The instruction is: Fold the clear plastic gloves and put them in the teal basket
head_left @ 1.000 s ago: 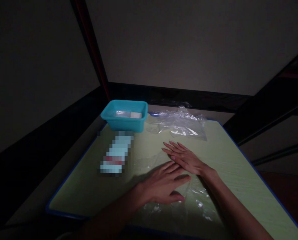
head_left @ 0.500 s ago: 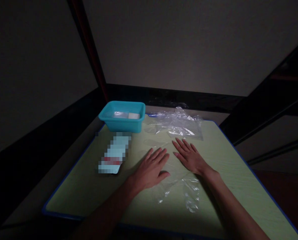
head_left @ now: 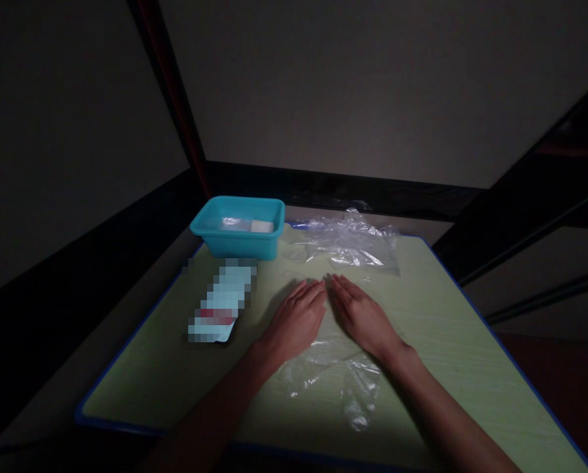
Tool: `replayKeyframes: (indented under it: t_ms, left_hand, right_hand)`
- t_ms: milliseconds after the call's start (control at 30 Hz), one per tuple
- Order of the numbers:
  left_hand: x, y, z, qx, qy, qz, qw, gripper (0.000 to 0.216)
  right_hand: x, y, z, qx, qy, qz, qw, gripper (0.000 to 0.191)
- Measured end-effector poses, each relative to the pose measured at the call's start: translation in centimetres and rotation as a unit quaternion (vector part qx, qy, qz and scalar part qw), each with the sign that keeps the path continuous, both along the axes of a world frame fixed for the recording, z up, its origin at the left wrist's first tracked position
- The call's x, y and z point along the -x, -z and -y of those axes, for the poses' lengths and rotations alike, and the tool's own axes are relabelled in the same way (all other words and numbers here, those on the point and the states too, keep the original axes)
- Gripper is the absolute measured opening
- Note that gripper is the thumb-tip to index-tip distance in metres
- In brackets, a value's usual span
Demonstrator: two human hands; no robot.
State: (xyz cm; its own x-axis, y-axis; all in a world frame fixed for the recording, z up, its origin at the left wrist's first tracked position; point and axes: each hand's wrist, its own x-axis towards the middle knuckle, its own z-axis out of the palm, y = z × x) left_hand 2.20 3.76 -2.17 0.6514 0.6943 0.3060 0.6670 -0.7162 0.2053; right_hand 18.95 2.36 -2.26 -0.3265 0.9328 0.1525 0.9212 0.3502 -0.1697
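A clear, thin plastic bag (head_left: 318, 355) lies spread on the table, its two handle-like ends pointing toward me. My left hand (head_left: 296, 318) is on the left side of its far part, fingers pressed together and bent down onto the plastic. Opposite it, my right hand (head_left: 360, 312) is closed in the same way on the bag, with its fingertips close to those of the left. Both thumbs are tucked out of sight under the hands. The stretch of plastic beneath the fingers is hidden.
More crumpled clear plastic (head_left: 347, 243) lies at the table's far edge. A turquoise basin (head_left: 242, 246) with a white item inside stands at the back left. In front of it lies a blurred-out phone-like object (head_left: 222, 302). Blue edging rims the pale green table (head_left: 451, 368).
My hands have come together from a flat, spread pose, and their fingers have closed up and bent. The near ends of the bag have shifted left and slightly toward me.
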Motion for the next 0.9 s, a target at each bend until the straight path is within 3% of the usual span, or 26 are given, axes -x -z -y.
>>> replayKeyframes:
  t_ms: [133,300,667,900]
  left_hand:
    - [-0.9,1.3,-0.1,0.005,-0.024,-0.035,0.999,0.045]
    - [-0.5,2.5,-0.1,0.012,-0.041,-0.055,0.998,0.047]
    - [0.6,2.4,-0.3,0.016,-0.062,-0.087,0.994,0.052]
    - [2.0,1.4,-1.7,0.039,-0.002,-0.100,0.994,0.052]
  right_hand:
    - [0.6,1.4,-0.3,-0.011,-0.030,-0.036,0.999,0.048]
    - [0.3,2.2,-0.1,0.012,-0.004,0.005,1.000,0.048]
    - [-1.0,1.9,-0.1,0.040,0.052,0.062,0.996,0.058]
    - [-3.5,1.7,0.1,0.046,-0.056,0.042,0.996,0.068]
